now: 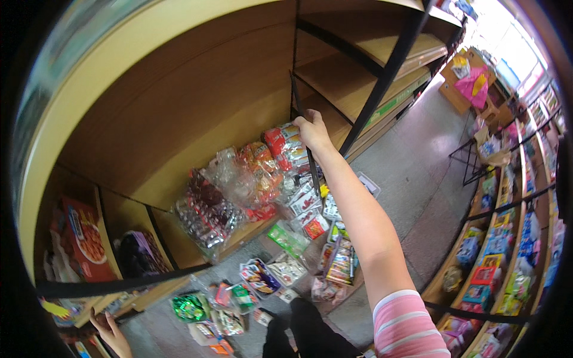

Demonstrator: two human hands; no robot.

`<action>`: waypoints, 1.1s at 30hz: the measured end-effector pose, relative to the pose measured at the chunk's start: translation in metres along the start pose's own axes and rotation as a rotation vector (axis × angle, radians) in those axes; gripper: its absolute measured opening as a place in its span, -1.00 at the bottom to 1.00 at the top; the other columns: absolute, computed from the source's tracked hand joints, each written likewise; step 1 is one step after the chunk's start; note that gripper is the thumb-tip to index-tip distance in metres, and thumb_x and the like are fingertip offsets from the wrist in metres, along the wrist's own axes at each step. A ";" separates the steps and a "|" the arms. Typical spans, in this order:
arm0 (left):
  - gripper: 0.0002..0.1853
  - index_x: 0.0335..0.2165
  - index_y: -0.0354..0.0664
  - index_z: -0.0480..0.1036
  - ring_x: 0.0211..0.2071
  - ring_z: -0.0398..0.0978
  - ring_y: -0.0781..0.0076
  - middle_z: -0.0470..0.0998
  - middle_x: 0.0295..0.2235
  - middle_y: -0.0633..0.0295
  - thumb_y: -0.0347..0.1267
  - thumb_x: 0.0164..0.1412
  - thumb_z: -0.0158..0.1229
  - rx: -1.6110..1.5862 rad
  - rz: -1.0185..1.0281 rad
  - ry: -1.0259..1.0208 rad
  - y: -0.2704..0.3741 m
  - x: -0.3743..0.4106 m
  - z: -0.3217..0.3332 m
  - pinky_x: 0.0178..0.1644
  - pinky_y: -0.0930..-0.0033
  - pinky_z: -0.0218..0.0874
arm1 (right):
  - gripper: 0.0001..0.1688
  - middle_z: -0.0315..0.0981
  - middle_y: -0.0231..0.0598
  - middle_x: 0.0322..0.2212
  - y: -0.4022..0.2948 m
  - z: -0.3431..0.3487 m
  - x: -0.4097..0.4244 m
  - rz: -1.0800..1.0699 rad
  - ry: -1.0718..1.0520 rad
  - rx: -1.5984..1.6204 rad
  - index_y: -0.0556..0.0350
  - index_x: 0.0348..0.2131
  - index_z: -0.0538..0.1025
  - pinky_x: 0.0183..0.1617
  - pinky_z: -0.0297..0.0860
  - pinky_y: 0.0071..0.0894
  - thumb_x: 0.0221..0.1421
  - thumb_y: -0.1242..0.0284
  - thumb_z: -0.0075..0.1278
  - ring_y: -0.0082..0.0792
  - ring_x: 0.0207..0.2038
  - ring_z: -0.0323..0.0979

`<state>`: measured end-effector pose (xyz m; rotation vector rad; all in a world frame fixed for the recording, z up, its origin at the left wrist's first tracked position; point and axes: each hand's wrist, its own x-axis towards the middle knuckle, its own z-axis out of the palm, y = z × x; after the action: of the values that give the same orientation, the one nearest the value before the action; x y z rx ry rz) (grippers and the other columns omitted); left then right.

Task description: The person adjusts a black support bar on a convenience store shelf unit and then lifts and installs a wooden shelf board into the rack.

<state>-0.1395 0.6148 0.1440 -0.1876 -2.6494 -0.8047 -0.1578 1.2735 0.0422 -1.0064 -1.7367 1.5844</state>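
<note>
My right hand (312,130) is closed around a narrow black bar (313,172), which slants down in front of the wooden shelf. Just left of that hand lies a red and white multipack of snacks (286,145) in clear wrap. Clear-wrapped orange packs (259,159) and a bag of dark-wrapped sweets (208,206) are heaped beside it on the shelf board (244,235). My left hand (112,335) is low at the left edge, fingers spread by a black shelf rail (127,314). Whether it grips the rail is not visible.
Plastic tubs of packets (259,277) and a green foil bag (190,307) crowd the floor around my feet. A red box (85,239) stands in the left shelves. Stocked shelves (488,259) line the right side. A folding stand (468,163) and a wooden desk (456,96) are farther off.
</note>
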 end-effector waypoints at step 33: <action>-0.83 -0.57 -0.31 0.28 -0.69 0.06 0.80 0.21 -0.73 0.46 -0.47 -0.06 0.13 -0.040 -0.107 0.279 0.009 0.047 -0.016 -0.66 0.69 -0.13 | -0.67 0.31 -0.20 -0.54 -0.118 0.257 -0.194 0.128 -1.018 0.214 0.19 -0.26 0.22 -0.75 0.10 -0.63 -0.13 0.49 -0.21 -0.55 -0.72 0.21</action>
<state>-0.1758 0.6138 0.1786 0.0538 -2.3979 -0.8508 -0.2798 0.9686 0.1397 -0.1573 -2.0297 2.5597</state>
